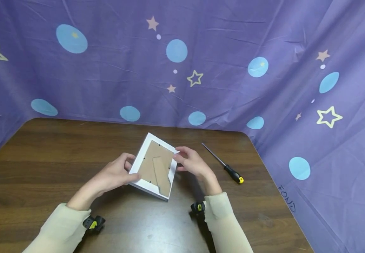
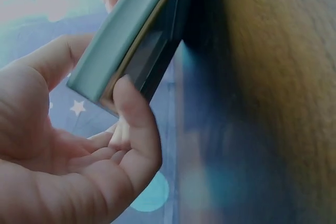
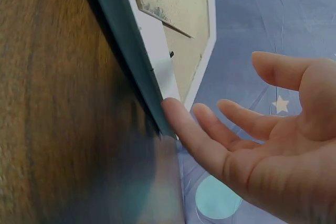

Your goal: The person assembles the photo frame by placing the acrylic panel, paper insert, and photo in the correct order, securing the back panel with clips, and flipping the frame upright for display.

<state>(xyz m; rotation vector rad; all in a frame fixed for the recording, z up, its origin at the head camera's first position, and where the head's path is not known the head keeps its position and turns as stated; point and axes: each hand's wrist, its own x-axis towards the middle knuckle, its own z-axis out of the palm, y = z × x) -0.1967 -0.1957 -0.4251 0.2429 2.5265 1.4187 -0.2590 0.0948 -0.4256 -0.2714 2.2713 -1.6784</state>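
A white picture frame [image 1: 143, 149] is held tilted above the table, its brown backing board [image 1: 149, 168] and stand flap [image 1: 161, 172] facing up. My left hand [image 1: 116, 173] grips its left edge near the lower left corner. In the left wrist view, thumb and fingers of that left hand [image 2: 94, 166] pinch the corner of the frame [image 2: 126, 30]. My right hand [image 1: 195, 164] is at the right edge. Its fingers are loosely extended in the right wrist view, and one fingertip [image 3: 176, 109] touches the frame's corner; the thumb [image 3: 275, 69] stands apart from it.
A screwdriver [image 1: 233, 174] with a black and yellow handle lies on the wooden table [image 1: 43, 165], to the right of the right hand. A purple curtain [image 1: 106, 70] with stars and blue dots hangs behind the table and along its right side.
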